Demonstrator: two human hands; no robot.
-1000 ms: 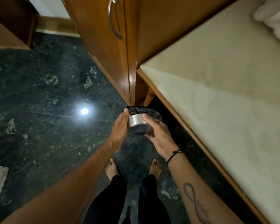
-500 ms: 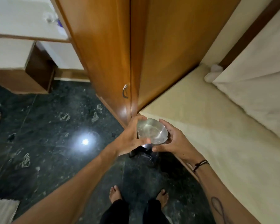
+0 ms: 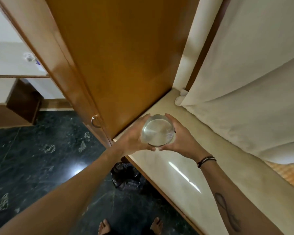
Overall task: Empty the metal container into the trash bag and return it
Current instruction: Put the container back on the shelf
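The trash bag (image 3: 126, 177) lies partly hidden under the counter edge (image 3: 159, 180).

Person wearing no sleeves on both forearms, right wrist (image 3: 206, 161) carrying 2 thin dark cord bracelets, right forearm showing a dark looping infinity-style tattoo (image 3: 227, 212), feet (image 3: 157, 226) going bare, dark trousers partly visible.

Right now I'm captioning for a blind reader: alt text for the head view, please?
Both hands, left and right, hold an empty-looking metal container above a pale counter beside a wooden wardrobe. A black trash bag sits on the floor below.
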